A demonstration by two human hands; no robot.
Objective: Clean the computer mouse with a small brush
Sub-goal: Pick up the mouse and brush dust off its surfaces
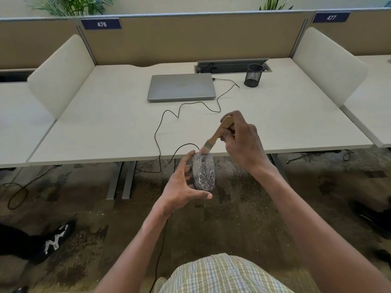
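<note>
A: Mouse [203, 171] located off the tabletop [105, 132], held in the air just past the near edge. It is gripped by the left hand [182, 183]: fingers curled round its left side, thumb stretched under the tail end. Top face and wheel left exposed.

B: Brush?

A: Brush [215, 134] held by the right hand [241, 140], fingers clamped on the wooden handle about midway. Bristles set on the front end of the mouse, by the wheel.

B: Handling, as judged?

A: Mouse taken to be light, a rigid plastic shell, smooth enough to slip if held loosely. Best held at the sides, as now, so buttons are not pressed and the top can be swept. Its surface is mottled; whether that is grime or pattern cannot be told. The cord [160, 123] trails slack across the tabletop toward the laptop [182, 87]; a hard pull could drag on it.

B: Brush?

A: Judged light, stiff in the handle, soft in the bristles. Little force called for; a grip nearer the ferrule would give finer control in the wheel slot.
</note>
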